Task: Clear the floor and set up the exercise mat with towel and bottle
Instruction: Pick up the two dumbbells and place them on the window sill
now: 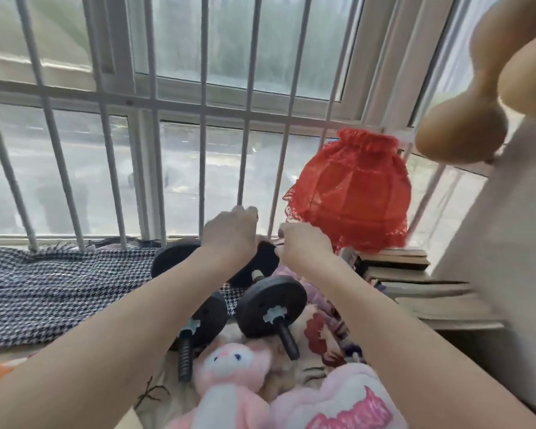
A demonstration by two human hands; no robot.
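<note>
Now we reach both arms forward over a window ledge full of things, close to the white window bars (202,168). Our left hand (231,233) is curled, with the knuckles up, over the far black plate of a dumbbell (195,323); the fingers are bent downward, but we cannot tell if they really close on the plate or only rest on it. Our right hand (304,246) is just beside it, also with a closed grip, the fingers folded toward the palm near the far plate of the second dumbbell (271,308); what it has hold of, if anything, is hidden behind the hand.

Both dumbbells lie side by side between our forearms, with their threaded bar ends pointing toward us. The left one lies partly on a black and white checked cloth (53,289) that spreads to the left along the ledge. The right one lies on a printed fabric with cartoon figures (322,335). In front of them, near the bottom edge, lies a pink plush toy (226,366), and just beside it a pink fluffy cloth with letters (347,404).

To the right of our right hand stands a red lace lampshade (350,193), on top of a pile of books (396,267). No mat, towel or bottle is clearly visible in this view.
</note>
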